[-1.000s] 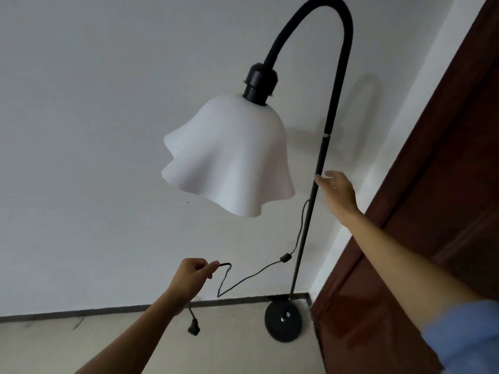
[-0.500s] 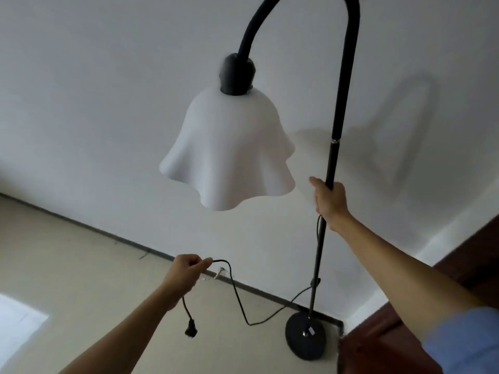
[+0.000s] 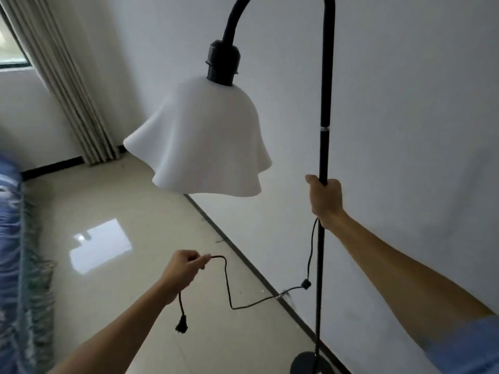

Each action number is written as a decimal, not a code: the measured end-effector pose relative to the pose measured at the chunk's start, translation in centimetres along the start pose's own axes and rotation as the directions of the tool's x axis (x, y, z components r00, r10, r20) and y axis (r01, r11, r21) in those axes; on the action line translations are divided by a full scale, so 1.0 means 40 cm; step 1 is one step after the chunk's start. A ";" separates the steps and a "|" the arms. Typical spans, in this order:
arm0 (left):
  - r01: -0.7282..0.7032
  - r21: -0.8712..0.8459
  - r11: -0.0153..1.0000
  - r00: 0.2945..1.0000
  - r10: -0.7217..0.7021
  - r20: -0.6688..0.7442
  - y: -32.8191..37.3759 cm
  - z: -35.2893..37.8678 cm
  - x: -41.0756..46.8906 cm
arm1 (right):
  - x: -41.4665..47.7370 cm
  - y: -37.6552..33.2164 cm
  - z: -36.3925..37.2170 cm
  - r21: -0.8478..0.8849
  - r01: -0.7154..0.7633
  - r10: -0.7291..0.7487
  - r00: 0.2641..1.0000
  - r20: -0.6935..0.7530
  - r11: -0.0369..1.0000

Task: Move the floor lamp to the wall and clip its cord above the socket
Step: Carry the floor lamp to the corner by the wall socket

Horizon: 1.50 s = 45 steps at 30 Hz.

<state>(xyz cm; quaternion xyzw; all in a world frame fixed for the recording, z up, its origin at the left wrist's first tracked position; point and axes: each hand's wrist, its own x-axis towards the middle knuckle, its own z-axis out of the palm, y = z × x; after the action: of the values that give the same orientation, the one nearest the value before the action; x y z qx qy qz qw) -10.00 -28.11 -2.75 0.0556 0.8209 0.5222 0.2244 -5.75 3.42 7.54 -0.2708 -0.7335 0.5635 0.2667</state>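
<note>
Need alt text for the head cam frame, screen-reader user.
A person's right hand grips the black pole of a floor lamp with a white wavy shade beside a white wall, while the left hand holds its cord, plug dangling unplugged.

A black floor lamp (image 3: 324, 147) with a white, wavy shade (image 3: 199, 141) is gripped around its pole by the right hand (image 3: 325, 201), close beside a white wall (image 3: 418, 130), its round base (image 3: 307, 365) seen at the bottom edge near the dark skirting. The cord (image 3: 229, 287) is pinched in the closed left hand (image 3: 183, 271), the plug (image 3: 181, 325) dangling below it above the glossy floor (image 3: 108, 265). A curtain (image 3: 62, 85) is seen hanging in the far corner, and a blue fringed fabric (image 3: 16, 252) is blurred at left.
</note>
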 end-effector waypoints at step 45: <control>0.084 -0.006 0.996 0.813 -0.072 -0.578 -0.047 -1.937 1.751 | 1.250 -0.556 2.694 0.235 0.143 -0.212 0.928 0.305 0.961</control>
<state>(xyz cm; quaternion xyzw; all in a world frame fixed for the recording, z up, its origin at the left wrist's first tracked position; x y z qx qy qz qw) -105.35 -70.62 1.28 -0.1367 0.8571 0.4965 -0.0146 -118.49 -40.05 9.44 -0.0762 -0.7259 0.6478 0.2183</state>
